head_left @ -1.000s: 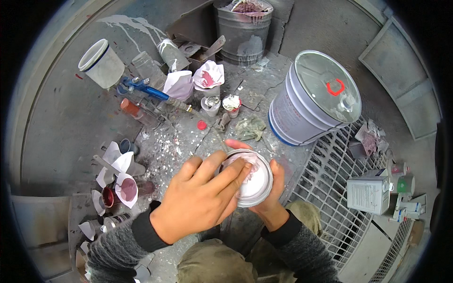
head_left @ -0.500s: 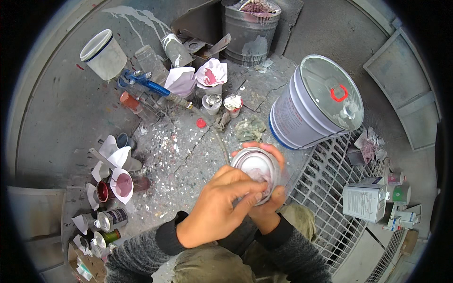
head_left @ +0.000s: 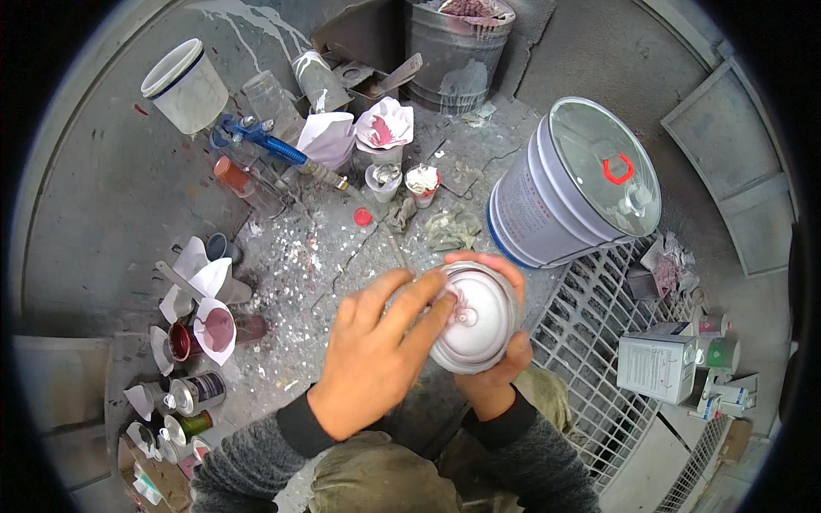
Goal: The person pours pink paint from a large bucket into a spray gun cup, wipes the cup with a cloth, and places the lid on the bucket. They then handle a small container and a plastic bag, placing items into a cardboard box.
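Observation:
In front of my body, my right hand (head_left: 503, 363) holds a round, whitish paint cup (head_left: 479, 342) from its far and right sides. Pinkish smears mark the round face turned toward me, and a small knob stands near its middle. My left hand (head_left: 372, 350) reaches over the left rim with its fingers stretched out and a little apart. Its fingertips touch the smeared area beside the knob. The left thumb is mostly hidden. Whether the face is a lid or the cup's inside, I cannot tell.
A large lidded metal pail (head_left: 522, 197) stands right, beside a floor grate (head_left: 590, 342). A blue-handled spray gun (head_left: 265, 147) with a hose lies ahead. Cups with paper filters (head_left: 218, 329) and several cans (head_left: 195, 392) line the left. A paint-stained bin (head_left: 457, 64) stands far back.
My left hand has drawn back left from the cup's middle to its left edge, and its fingers have spread from a pinch. More of the cup's face and knob now shows.

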Motion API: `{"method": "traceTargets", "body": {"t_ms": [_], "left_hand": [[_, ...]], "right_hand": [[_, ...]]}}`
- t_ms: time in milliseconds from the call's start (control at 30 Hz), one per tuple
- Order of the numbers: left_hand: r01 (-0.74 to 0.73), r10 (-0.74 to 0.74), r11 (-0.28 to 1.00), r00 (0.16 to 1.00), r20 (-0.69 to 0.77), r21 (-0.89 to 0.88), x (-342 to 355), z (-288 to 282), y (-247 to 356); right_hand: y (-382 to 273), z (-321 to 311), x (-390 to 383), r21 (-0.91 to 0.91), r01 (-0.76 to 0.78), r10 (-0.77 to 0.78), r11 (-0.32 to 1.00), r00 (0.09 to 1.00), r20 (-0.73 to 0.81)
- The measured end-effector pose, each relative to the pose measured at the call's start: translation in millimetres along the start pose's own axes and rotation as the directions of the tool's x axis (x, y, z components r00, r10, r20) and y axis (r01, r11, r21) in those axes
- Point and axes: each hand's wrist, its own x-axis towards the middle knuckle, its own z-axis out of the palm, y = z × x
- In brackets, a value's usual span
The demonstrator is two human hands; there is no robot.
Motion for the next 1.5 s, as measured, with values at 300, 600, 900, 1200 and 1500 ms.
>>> {"method": "traceTargets", "body": {"t_ms": [300, 600, 900, 1200, 1500], "left_hand": [[0.203, -0.133, 0.826, 0.977, 0.167, -0.527, -4, -15, 1], [0.284, -0.305, 0.86, 0.952, 0.019, -0.424, 11, -29, -12], [0.118, -0.146, 0.977, 0.978, -0.148, -0.179, 21, 1, 17], [-0.078, 0.005, 0.924, 0.982, -0.191, -0.376, 13, 7, 15], [-0.12, 0.056, 0.96, 0.967, -0.247, -0.253, 18, 9, -14]], "right_hand": [[-1, 5, 0, -0.044, 0.027, -0.026, 0.999, 1.0, 0.017], [-6, 13, 2, 0.176, -0.169, 0.154, 0.97, 0.983, 0.1], [-9, 12, 2, 0.032, -0.12, 0.118, 0.992, 0.991, 0.068], [-5, 17, 0, 0.106, -0.226, 0.22, 0.968, 0.973, 0.071], [-5, 15, 4, 0.078, -0.24, 0.235, 0.968, 0.97, 0.059]]}}
